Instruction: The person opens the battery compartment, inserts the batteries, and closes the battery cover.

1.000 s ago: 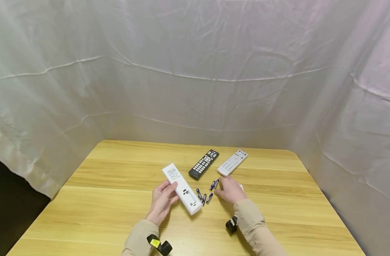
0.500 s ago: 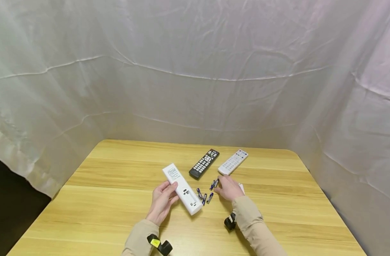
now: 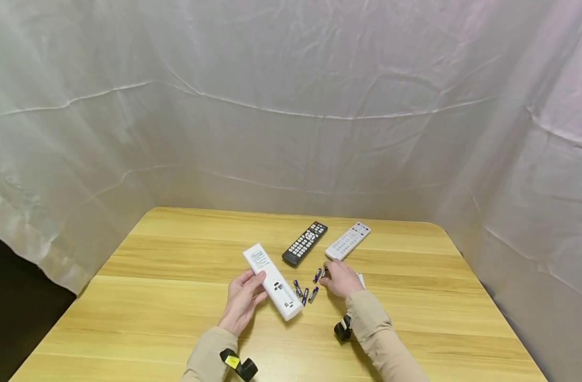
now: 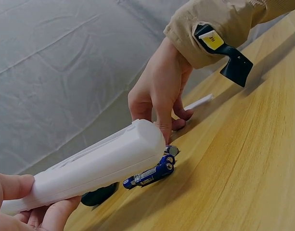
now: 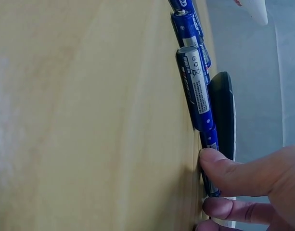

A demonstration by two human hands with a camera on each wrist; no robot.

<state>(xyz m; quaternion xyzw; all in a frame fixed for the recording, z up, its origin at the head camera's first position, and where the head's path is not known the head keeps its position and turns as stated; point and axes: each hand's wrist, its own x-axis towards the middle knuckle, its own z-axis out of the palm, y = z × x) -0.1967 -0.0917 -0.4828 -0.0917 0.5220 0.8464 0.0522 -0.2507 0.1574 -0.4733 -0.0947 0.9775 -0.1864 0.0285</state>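
My left hand (image 3: 243,302) grips a white remote control (image 3: 273,281), held with its back up and the battery compartment uncovered. In the left wrist view the remote's lower end (image 4: 133,144) is raised over the table. My right hand (image 3: 342,278) reaches down at the batteries and pinches one AAA-looking battery (image 5: 212,186) between thumb and fingers. Beside that one lies another battery (image 3: 316,275). Several more blue-and-silver batteries (image 3: 313,295) lie loose between the remote and the right hand. A thin white piece (image 4: 199,102) shows by the right hand, partly hidden under it.
A black remote control (image 3: 304,244) lies buttons up behind the batteries. To its right is a second white remote (image 3: 348,241), also buttons up, close to the right fingertips. The wooden table (image 3: 166,249) is enclosed by grey curtains (image 3: 291,132).
My right hand has edged forward onto the batteries and its thumb and fingers have come together on one, which has shifted slightly from its neighbour. The left hand and its remote have stayed put.
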